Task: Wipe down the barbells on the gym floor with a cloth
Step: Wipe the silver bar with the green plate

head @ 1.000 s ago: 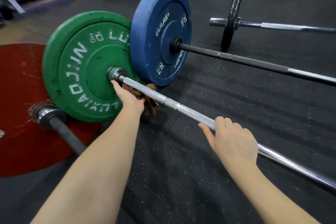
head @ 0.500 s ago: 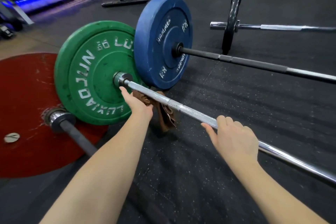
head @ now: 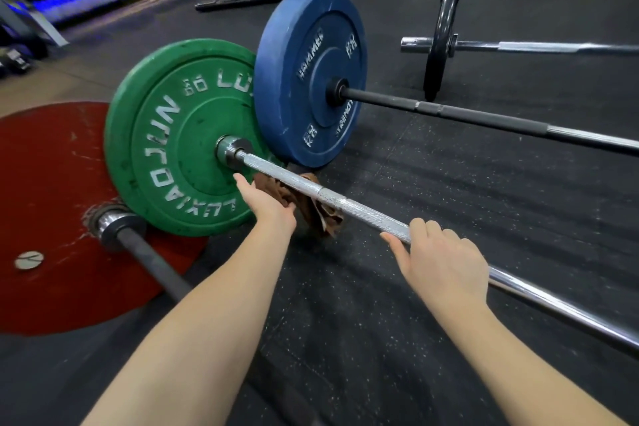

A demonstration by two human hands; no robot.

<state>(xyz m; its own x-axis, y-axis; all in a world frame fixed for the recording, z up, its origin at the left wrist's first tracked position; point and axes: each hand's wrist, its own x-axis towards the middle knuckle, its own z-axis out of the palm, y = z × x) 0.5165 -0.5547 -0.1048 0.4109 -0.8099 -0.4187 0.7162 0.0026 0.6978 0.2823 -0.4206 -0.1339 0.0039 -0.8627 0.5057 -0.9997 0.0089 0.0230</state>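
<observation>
Left hand: my left hand [head: 268,206] clutches the brown cloth [head: 320,215]; thumb stretched toward the plate; my fingers pass under the bar and are hidden.
Cloth: bunched against the near side and underside of the silver bar [head: 363,210], touching it just right of my left hand; loose folds hang below the bar toward the rubber floor [head: 380,339].
Right hand: my right hand [head: 446,259] grasps the same bar farther along, fingers curled over the top, thumb lying out on the near side; apart from the cloth.
Silver bar: runs from the collar at the hub of the green plate [head: 173,135] down to the right edge; knurled between my hands, smooth past the right one.
Green plate: upright, just beyond my left thumb; its rim overlaps the blue plate [head: 304,55].
Blue plate: upright on a black bar [head: 484,119] running right.
Red plate [head: 52,201]: at my left, partly behind the green one, on a dark bar [head: 152,263].
Far barbell [head: 539,47]: well apart, upper right, carrying a thin black plate.
</observation>
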